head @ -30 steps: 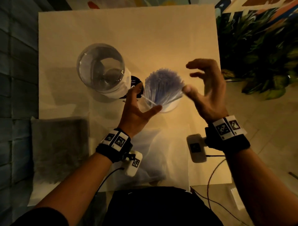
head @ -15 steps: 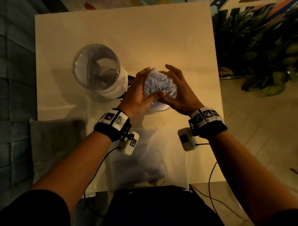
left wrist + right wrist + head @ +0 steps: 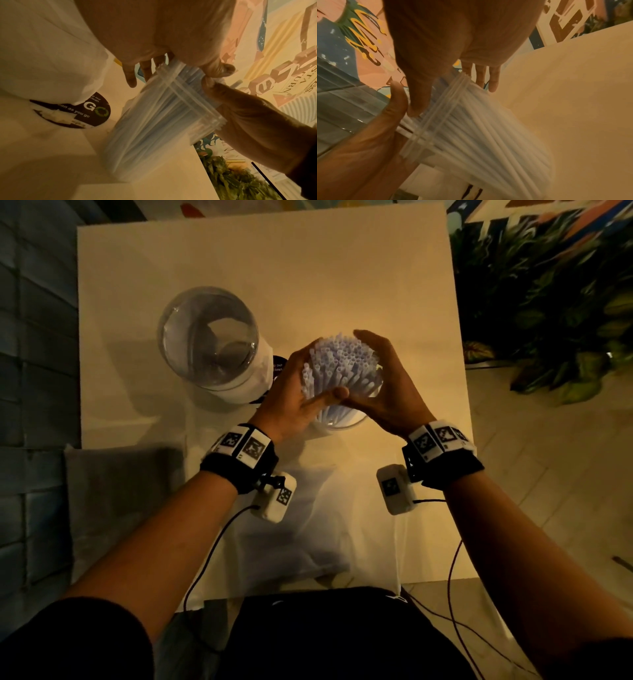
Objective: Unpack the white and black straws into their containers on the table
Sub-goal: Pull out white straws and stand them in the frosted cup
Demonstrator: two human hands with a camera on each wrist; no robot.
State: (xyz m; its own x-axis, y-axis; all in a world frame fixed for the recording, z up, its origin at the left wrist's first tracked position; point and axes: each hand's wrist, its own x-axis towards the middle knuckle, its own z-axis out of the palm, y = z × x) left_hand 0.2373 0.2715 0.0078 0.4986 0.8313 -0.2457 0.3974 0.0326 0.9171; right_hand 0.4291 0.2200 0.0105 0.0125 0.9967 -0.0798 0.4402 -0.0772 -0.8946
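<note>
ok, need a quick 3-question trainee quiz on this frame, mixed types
1. True or false: the white straws already stand in a clear container.
2. Which hand touches the straw bundle? A) left hand only B) right hand only C) both
3. Fill in: the other clear jar, to the left of the straws, holds ____ straws.

Key: 1 true; 2 C; 3 no

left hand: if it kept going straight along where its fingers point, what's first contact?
Likely nothing new: the left hand already cups the white straws, fingers aimed across the table. Past the bundle, bare tabletop; depth unclear.
</note>
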